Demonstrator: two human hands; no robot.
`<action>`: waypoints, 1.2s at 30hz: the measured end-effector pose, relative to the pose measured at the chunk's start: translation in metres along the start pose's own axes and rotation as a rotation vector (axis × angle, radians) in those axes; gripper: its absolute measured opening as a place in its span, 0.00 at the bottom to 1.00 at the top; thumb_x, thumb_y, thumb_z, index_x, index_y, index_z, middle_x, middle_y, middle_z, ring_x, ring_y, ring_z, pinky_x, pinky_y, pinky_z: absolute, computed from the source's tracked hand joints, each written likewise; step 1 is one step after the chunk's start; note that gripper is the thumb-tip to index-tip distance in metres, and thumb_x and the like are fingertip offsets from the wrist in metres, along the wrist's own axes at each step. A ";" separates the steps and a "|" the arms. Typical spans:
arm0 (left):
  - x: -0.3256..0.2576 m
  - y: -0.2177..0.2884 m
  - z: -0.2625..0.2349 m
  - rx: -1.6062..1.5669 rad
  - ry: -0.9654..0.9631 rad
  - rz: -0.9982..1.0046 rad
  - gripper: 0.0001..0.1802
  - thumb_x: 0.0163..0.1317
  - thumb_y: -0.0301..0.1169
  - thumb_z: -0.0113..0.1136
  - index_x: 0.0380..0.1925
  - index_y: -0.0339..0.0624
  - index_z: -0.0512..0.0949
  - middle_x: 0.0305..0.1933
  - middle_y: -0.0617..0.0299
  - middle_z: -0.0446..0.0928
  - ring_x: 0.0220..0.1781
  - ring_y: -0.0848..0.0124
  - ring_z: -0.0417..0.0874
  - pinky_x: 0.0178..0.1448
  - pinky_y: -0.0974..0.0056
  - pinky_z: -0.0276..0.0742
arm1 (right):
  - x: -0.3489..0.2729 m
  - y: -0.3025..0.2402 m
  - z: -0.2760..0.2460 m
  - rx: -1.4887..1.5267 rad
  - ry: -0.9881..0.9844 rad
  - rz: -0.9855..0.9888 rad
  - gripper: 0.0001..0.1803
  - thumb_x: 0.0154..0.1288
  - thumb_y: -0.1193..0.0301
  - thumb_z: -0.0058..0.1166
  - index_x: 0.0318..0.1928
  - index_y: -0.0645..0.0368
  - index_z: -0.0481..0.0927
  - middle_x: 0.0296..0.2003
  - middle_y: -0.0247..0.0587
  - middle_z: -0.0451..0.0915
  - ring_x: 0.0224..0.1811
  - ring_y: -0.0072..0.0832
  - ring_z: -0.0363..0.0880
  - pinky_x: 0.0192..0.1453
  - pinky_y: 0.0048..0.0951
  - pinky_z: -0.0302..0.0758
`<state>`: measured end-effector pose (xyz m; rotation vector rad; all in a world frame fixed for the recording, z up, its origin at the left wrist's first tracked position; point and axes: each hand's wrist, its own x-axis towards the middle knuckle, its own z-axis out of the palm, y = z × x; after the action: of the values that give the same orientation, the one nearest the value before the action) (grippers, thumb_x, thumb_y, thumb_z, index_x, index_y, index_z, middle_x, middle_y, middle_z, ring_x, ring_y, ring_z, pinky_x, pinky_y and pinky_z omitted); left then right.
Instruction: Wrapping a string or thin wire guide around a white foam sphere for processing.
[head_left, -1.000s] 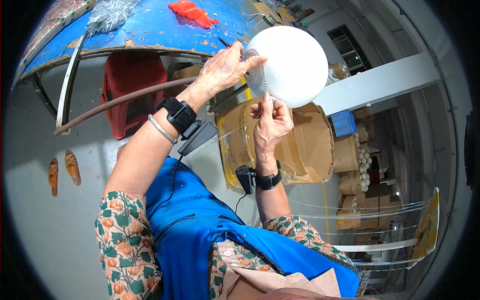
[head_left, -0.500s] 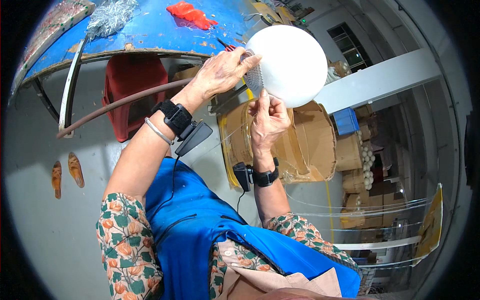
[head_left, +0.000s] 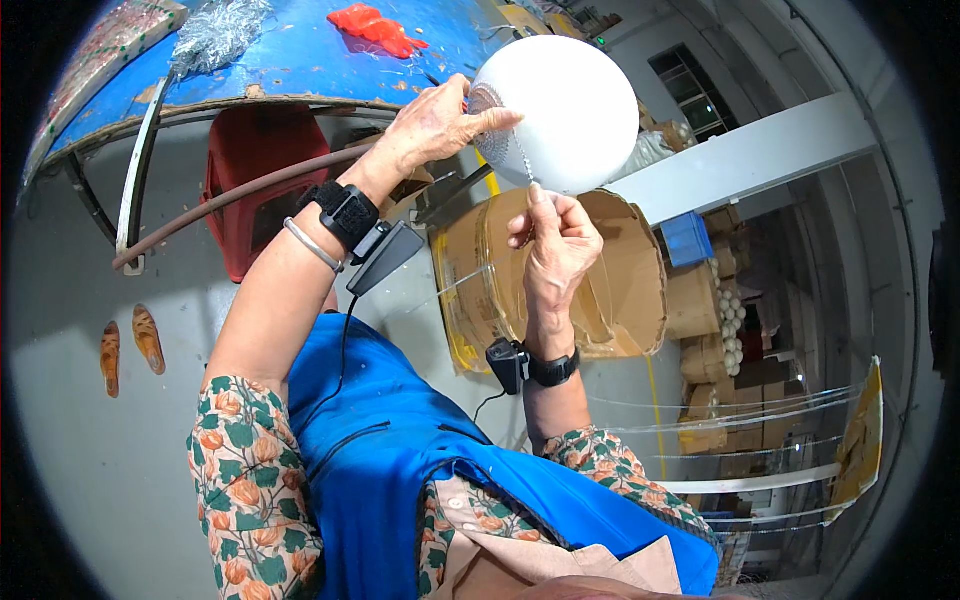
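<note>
A large smooth white ball point(head_left: 575, 110) is held up beyond the table's edge. On its left side sits a patch of silver beaded trim point(head_left: 487, 103) wound in rows. My left hand point(head_left: 435, 125) grips the ball there, its thumb pressed on the surface beside the trim and its fingers partly hidden behind. From the patch a loose length of the bead strand point(head_left: 527, 163) runs down to my right hand point(head_left: 562, 240). Thumb and forefinger of that hand pinch the strand, just below the ball.
The worn blue table point(head_left: 300, 60) carries a silver tinsel bundle point(head_left: 222, 35) and a red bundle point(head_left: 378, 30). Beneath it stands a red stool point(head_left: 260, 180). A big cardboard box point(head_left: 490, 270) is under my right hand. Clear strands stretch to a board point(head_left: 860, 445) at right.
My right hand has drawn away from the ball, down and to the right, pulling the strand out straight. The ball has shifted slightly up and left with my left hand.
</note>
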<state>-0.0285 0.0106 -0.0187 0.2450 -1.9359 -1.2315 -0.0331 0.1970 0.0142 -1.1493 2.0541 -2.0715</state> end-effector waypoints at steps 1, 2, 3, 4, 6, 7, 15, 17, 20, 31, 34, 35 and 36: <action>-0.002 0.002 0.000 -0.024 0.010 -0.011 0.34 0.51 0.57 0.57 0.38 0.31 0.71 0.13 0.64 0.68 0.16 0.78 0.68 0.21 0.70 0.63 | 0.001 0.005 0.000 0.000 0.003 0.002 0.08 0.60 0.71 0.53 0.28 0.64 0.74 0.16 0.34 0.75 0.14 0.14 0.68 0.18 0.14 0.65; -0.002 0.003 0.001 -0.047 0.022 -0.020 0.35 0.51 0.57 0.57 0.38 0.31 0.71 0.13 0.65 0.68 0.16 0.78 0.68 0.21 0.70 0.63 | 0.003 0.010 0.001 0.002 0.021 -0.011 0.08 0.60 0.71 0.53 0.27 0.64 0.74 0.16 0.35 0.75 0.14 0.14 0.68 0.18 0.14 0.66; -0.002 0.005 0.002 -0.045 0.020 -0.018 0.35 0.51 0.57 0.57 0.38 0.31 0.71 0.13 0.65 0.68 0.16 0.78 0.68 0.21 0.70 0.63 | 0.004 0.015 0.002 0.005 0.038 -0.024 0.09 0.60 0.71 0.53 0.27 0.64 0.74 0.15 0.35 0.75 0.14 0.14 0.68 0.18 0.14 0.66; -0.001 0.006 0.003 -0.021 0.012 -0.027 0.35 0.52 0.57 0.56 0.40 0.30 0.70 0.12 0.63 0.68 0.16 0.76 0.68 0.21 0.69 0.63 | 0.004 0.019 0.002 0.007 0.040 -0.024 0.09 0.60 0.71 0.53 0.27 0.64 0.74 0.15 0.35 0.75 0.14 0.14 0.68 0.18 0.14 0.66; -0.002 0.006 0.004 0.008 0.005 -0.042 0.36 0.53 0.58 0.55 0.41 0.30 0.69 0.12 0.62 0.68 0.16 0.75 0.69 0.22 0.68 0.64 | 0.003 0.024 0.003 0.023 0.093 -0.057 0.09 0.60 0.72 0.53 0.26 0.63 0.73 0.15 0.36 0.75 0.13 0.14 0.68 0.18 0.14 0.66; -0.002 0.006 0.004 0.030 0.043 0.001 0.36 0.54 0.57 0.53 0.42 0.29 0.68 0.12 0.60 0.68 0.17 0.73 0.70 0.24 0.67 0.65 | 0.006 0.026 0.003 0.047 0.096 -0.070 0.09 0.60 0.72 0.53 0.25 0.63 0.72 0.15 0.36 0.75 0.13 0.14 0.69 0.18 0.15 0.66; -0.009 0.013 0.009 0.118 0.138 0.045 0.38 0.55 0.60 0.48 0.44 0.28 0.66 0.15 0.53 0.71 0.23 0.63 0.76 0.31 0.61 0.70 | 0.008 0.033 0.006 0.049 0.132 -0.052 0.11 0.60 0.71 0.53 0.24 0.64 0.72 0.15 0.36 0.75 0.13 0.14 0.69 0.18 0.15 0.67; -0.009 0.016 0.007 0.112 0.101 -0.002 0.39 0.54 0.61 0.48 0.43 0.29 0.68 0.19 0.48 0.73 0.28 0.60 0.79 0.35 0.58 0.71 | 0.010 0.035 0.006 0.024 0.128 -0.043 0.11 0.60 0.71 0.53 0.24 0.64 0.72 0.14 0.36 0.75 0.13 0.14 0.69 0.17 0.15 0.67; -0.010 0.019 0.004 0.114 0.064 -0.091 0.43 0.48 0.67 0.47 0.39 0.30 0.69 0.31 0.42 0.76 0.39 0.50 0.78 0.41 0.52 0.71 | 0.011 0.038 0.006 0.048 0.127 -0.055 0.11 0.61 0.71 0.52 0.24 0.64 0.72 0.14 0.36 0.75 0.13 0.14 0.68 0.17 0.15 0.67; -0.008 0.034 -0.002 0.142 0.148 -0.051 0.41 0.48 0.65 0.51 0.30 0.29 0.71 0.29 0.38 0.74 0.37 0.49 0.77 0.43 0.52 0.71 | 0.016 0.037 0.008 0.042 0.172 -0.012 0.12 0.60 0.70 0.53 0.23 0.64 0.72 0.14 0.36 0.74 0.12 0.14 0.68 0.16 0.15 0.66; -0.007 0.032 -0.001 0.041 0.080 -0.034 0.38 0.50 0.64 0.51 0.28 0.31 0.72 0.27 0.41 0.75 0.35 0.51 0.78 0.39 0.54 0.72 | 0.015 0.035 0.011 0.053 0.179 -0.009 0.12 0.60 0.70 0.53 0.23 0.63 0.72 0.13 0.36 0.74 0.12 0.14 0.68 0.16 0.15 0.66; -0.006 0.031 -0.002 -0.016 0.055 0.013 0.37 0.51 0.63 0.51 0.27 0.31 0.73 0.26 0.43 0.75 0.34 0.52 0.78 0.36 0.55 0.72 | 0.015 0.034 0.012 0.049 0.185 -0.013 0.12 0.60 0.70 0.53 0.23 0.63 0.71 0.13 0.36 0.74 0.12 0.14 0.68 0.16 0.14 0.66; -0.006 0.030 -0.005 -0.018 0.057 0.017 0.37 0.51 0.63 0.51 0.27 0.31 0.73 0.26 0.43 0.75 0.34 0.52 0.78 0.36 0.55 0.72 | 0.016 0.032 0.012 0.049 0.185 -0.019 0.12 0.60 0.70 0.53 0.23 0.63 0.71 0.13 0.36 0.74 0.12 0.14 0.68 0.16 0.14 0.66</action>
<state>-0.0140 0.0258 0.0036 0.2511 -1.8737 -1.2171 -0.0540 0.1743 -0.0078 -1.0087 2.0609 -2.3031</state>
